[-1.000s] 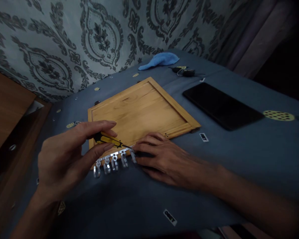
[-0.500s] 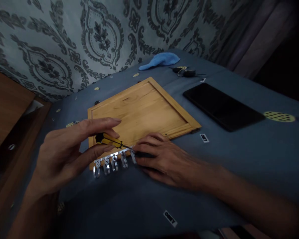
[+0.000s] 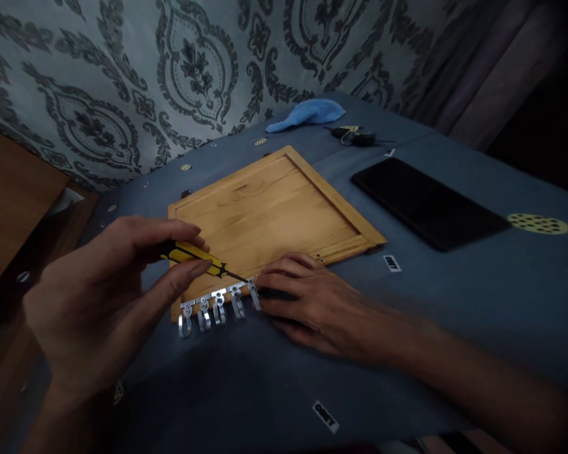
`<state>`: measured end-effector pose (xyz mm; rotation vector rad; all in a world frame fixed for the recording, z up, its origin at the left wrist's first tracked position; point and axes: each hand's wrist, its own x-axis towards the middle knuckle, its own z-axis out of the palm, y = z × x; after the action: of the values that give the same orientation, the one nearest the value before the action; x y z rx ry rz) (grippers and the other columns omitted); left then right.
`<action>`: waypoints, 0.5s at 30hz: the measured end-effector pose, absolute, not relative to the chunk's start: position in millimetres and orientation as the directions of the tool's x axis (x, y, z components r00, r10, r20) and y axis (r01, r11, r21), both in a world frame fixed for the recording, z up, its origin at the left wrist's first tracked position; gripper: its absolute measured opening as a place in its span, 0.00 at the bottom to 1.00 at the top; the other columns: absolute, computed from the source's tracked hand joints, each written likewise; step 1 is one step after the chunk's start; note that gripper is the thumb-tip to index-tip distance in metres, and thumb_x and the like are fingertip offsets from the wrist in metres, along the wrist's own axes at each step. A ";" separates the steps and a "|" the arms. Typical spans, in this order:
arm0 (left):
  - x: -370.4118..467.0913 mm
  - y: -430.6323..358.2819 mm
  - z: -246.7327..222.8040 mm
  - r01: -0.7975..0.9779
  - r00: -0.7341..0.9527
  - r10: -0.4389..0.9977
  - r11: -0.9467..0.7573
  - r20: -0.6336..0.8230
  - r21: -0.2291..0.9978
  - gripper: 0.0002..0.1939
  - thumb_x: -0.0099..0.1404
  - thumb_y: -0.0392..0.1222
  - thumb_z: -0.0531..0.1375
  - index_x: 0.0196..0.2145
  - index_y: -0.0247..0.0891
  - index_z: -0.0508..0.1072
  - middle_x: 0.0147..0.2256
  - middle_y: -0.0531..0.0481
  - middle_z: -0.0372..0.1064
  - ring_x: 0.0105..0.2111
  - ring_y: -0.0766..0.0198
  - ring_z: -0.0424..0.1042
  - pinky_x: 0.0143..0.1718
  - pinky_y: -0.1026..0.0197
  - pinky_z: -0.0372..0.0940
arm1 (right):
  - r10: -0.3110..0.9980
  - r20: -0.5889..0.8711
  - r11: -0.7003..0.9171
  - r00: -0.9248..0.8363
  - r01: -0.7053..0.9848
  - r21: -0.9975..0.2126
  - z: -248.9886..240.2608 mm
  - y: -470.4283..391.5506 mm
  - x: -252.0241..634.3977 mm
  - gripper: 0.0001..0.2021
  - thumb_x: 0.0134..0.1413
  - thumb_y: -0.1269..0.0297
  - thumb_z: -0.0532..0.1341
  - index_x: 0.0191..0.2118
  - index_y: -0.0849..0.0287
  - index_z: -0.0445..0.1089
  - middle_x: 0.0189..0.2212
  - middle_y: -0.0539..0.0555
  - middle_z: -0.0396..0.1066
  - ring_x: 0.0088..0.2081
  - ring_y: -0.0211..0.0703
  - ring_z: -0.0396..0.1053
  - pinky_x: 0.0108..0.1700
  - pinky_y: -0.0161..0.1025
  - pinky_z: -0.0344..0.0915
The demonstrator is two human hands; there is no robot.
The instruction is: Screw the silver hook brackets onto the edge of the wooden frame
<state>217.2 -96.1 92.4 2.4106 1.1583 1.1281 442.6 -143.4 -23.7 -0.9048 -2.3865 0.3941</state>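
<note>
Beneath the work spreads a blue sheet (image 3: 435, 309), reaching back to a pale grey wall (image 3: 137, 38) covered with dark floral medallions. Along the left side stands a brown cabinet (image 3: 9, 202), and at the far right hangs a dim curtain (image 3: 497, 82). Flat on the sheet, near the middle, lies a wooden board (image 3: 260, 208) with a raised frame round a sunken panel. The person's left hand (image 3: 104, 296) is at the board's near left corner, palm turned inward; the right hand (image 3: 307, 302) lies back upward over the near edge, fingers bent. To the right of the board, apart from it, a black slab (image 3: 428, 202) rests on the sheet, and beyond the board a crumpled blue cloth (image 3: 307, 113) lies close to the wall. A silver hook rail (image 3: 218, 294) runs along the board's near edge, its five hooks jutting past the wood. The right fingers meet its right end; whether they grip it or only press, I cannot tell. Pinched between left thumb and fingers, a yellow and black screwdriver (image 3: 215, 268) slants down to the right, its tip at that same end. Near the cloth sits a small black bundle (image 3: 360, 138) with a ring.
</note>
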 end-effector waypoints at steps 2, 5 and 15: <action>219.5 -96.8 89.8 0.548 0.409 0.733 -0.673 0.543 0.496 0.11 0.62 0.42 0.71 0.42 0.51 0.81 0.39 0.58 0.80 0.39 0.59 0.81 0.37 0.59 0.77 | 0.677 0.397 0.733 -0.620 0.515 -0.446 -24.8 -143.1 442.6 0.13 0.61 0.69 0.65 0.51 0.59 0.76 0.54 0.59 0.74 0.56 0.54 0.65 0.61 0.55 0.59; 218.5 -95.4 87.3 0.578 0.446 0.696 -0.704 0.562 0.413 0.10 0.63 0.43 0.70 0.43 0.52 0.80 0.39 0.59 0.81 0.38 0.60 0.81 0.37 0.60 0.78 | 0.683 0.394 0.728 -0.616 0.522 -0.445 -26.1 -142.6 442.5 0.13 0.61 0.69 0.65 0.51 0.59 0.76 0.54 0.59 0.74 0.56 0.53 0.65 0.61 0.55 0.60; 217.4 -93.5 84.1 0.600 0.497 0.678 -0.719 0.541 0.350 0.09 0.64 0.46 0.69 0.44 0.52 0.79 0.38 0.59 0.81 0.36 0.60 0.81 0.38 0.60 0.78 | 0.687 0.384 0.723 -0.617 0.532 -0.440 -24.5 -143.0 442.3 0.11 0.63 0.68 0.63 0.50 0.57 0.76 0.54 0.58 0.74 0.56 0.53 0.66 0.61 0.54 0.59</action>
<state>217.4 -93.5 84.1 2.6167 1.1224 1.0246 442.3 -143.0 -24.5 -0.9241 -2.3899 0.3851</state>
